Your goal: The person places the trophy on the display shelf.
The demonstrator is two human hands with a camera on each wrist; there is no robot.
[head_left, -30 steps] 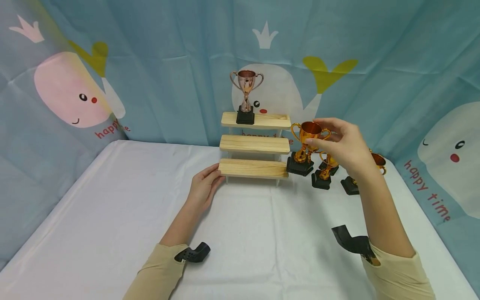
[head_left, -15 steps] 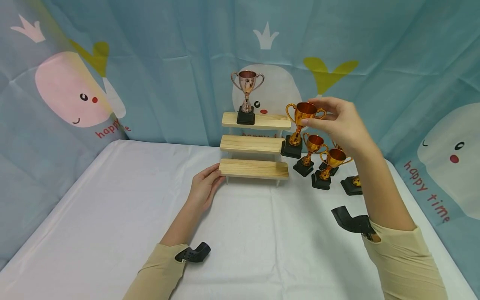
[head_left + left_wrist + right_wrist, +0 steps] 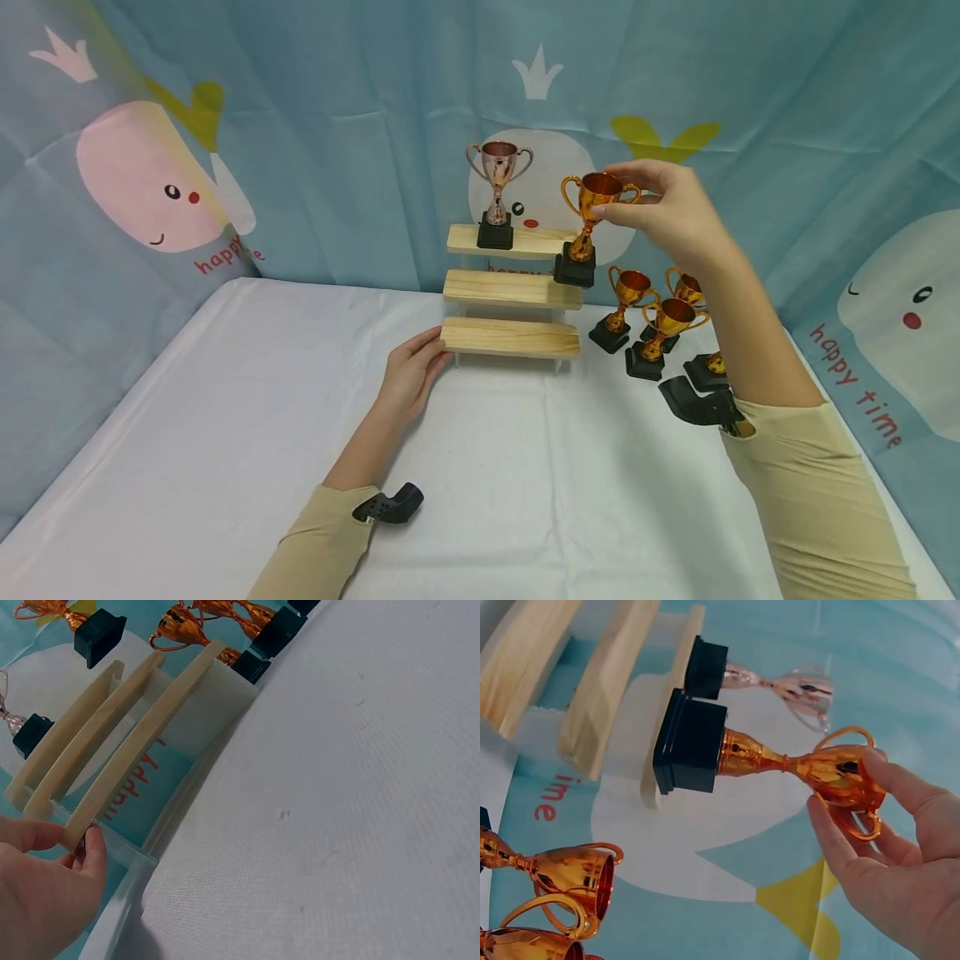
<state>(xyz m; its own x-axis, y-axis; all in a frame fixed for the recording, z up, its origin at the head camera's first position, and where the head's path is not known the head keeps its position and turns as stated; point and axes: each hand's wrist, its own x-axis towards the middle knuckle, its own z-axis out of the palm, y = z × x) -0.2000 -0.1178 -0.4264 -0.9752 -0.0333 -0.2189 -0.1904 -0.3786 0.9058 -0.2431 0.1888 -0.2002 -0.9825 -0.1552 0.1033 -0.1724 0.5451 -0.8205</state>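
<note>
Resting on the white tablecloth (image 3: 225, 433), the person's left hand (image 3: 408, 379) touched the near left end of a three-step wooden stand (image 3: 512, 287), thumb and fingertips pinching the end of the lowest step, as the left wrist view showed. Beige sleeves (image 3: 322, 550) covered both forearms, each with a black camera mount at the wrist.

Farther back and to the right, the right hand (image 3: 667, 212) grasped a gold trophy (image 3: 588, 225) by its cup, fingers and thumb curled round the bowl and one handle. The trophy hung upright in the air, its black base (image 3: 574, 270) level with the right end of the stand, between the top and middle steps; in the right wrist view the base sat just beside the edge of the top step, and whether it touched the wood could not be told.

Three or more gold trophies (image 3: 648, 321) stood grouped on the cloth to the right of the stand, below the raised arm, partly hidden by it.

On the top step, toward its left end, a pink-copper trophy (image 3: 498, 192) stood upright on a black base. Beyond the table hung a blue curtain (image 3: 337, 125) printed with cartoon whales and crowns.
</note>
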